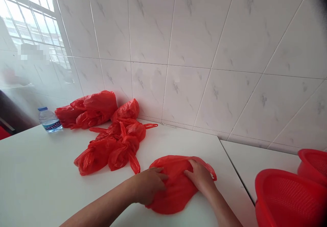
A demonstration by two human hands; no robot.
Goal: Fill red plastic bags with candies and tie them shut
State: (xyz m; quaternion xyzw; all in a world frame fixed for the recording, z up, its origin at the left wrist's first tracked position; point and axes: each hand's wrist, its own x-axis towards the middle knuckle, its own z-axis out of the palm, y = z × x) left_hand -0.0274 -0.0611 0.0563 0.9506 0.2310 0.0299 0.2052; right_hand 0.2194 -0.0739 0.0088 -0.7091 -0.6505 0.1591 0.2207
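A thin red plastic bag [176, 196] lies puffed and wrinkled on the white table in front of me. My left hand [151, 185] rests on the bag's left side with its fingers apart. On the upper right side of the bag is my right hand [200, 175], its thumb and forefinger spread against the film. A loop of the bag, probably a handle, shows just beyond my right wrist. What is inside the bag, if anything, is hidden.
Several knotted red bags [112, 145] are heaped left of my hands, toward the tiled wall [189, 94]. A water bottle [50, 120] with a blue cap stands beside them. Two red plastic baskets [263, 182] stand at the right, past a seam between tabletops [236, 169].
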